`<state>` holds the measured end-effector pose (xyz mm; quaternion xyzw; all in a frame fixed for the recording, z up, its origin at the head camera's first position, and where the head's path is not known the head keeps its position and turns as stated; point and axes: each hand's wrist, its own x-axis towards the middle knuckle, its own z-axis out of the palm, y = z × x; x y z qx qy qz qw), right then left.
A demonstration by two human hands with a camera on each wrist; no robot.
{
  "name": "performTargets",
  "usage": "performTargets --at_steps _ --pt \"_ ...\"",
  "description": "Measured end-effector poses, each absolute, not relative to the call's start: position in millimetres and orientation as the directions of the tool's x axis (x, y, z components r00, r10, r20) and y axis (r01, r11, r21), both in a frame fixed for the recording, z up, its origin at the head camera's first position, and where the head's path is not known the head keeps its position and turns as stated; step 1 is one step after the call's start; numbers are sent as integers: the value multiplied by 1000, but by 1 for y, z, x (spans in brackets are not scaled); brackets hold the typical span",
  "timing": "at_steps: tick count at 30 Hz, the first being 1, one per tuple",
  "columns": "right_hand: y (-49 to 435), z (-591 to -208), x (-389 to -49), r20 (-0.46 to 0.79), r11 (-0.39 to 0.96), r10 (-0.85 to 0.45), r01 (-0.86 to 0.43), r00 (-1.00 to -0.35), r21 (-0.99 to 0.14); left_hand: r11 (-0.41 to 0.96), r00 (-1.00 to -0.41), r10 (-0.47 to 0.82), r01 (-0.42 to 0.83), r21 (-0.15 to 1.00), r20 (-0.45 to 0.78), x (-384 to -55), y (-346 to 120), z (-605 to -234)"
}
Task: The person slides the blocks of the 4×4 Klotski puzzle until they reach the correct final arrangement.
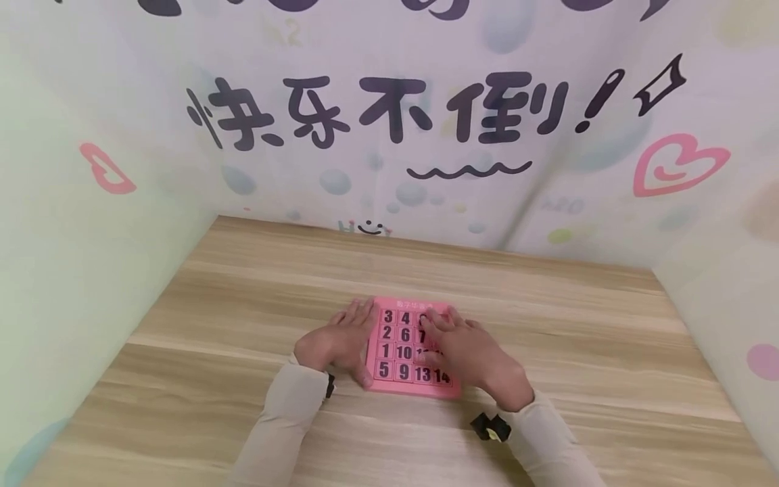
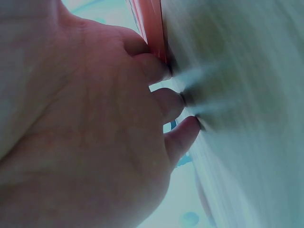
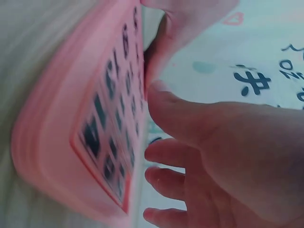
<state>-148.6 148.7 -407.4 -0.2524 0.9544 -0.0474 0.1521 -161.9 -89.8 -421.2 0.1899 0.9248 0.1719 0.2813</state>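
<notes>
A pink sliding number puzzle (image 1: pixel 398 390) lies flat on the wooden table, its black-numbered tiles set inside a raised frame. Along its left side, my left hand (image 1: pixel 342 340) grips the frame, thumb by the lower left corner and fingers by the upper left. The left wrist view shows the fingertips of that hand (image 2: pixel 90 114) down at the tabletop beside the puzzle's edge (image 2: pixel 154 28). My right hand (image 1: pixel 471 352) reaches over the right-hand tiles and hides several of them. Its thumb (image 3: pixel 173 111) and spread fingers are at the tile face in the right wrist view.
The wood-grain table (image 1: pixel 255 284) extends around the puzzle. A printed white cloth (image 1: pixel 365 176) with dark lettering rises behind it, with pale side panels to the left and right. Black straps (image 1: pixel 490 427) sit on the wrists over light sleeves.
</notes>
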Motion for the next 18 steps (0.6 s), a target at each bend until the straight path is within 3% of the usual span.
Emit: performTargets --at_steps 8,18 --pt "139 -414 -149 -301 875 -483 -470 -822 -119 872 -773 445 258 416 -453 -161 -88 -423" --pt "142 -412 -152 -336 888 -459 -435 -822 -150 877 -776 435 248 412 -457 -163 -89 -424"
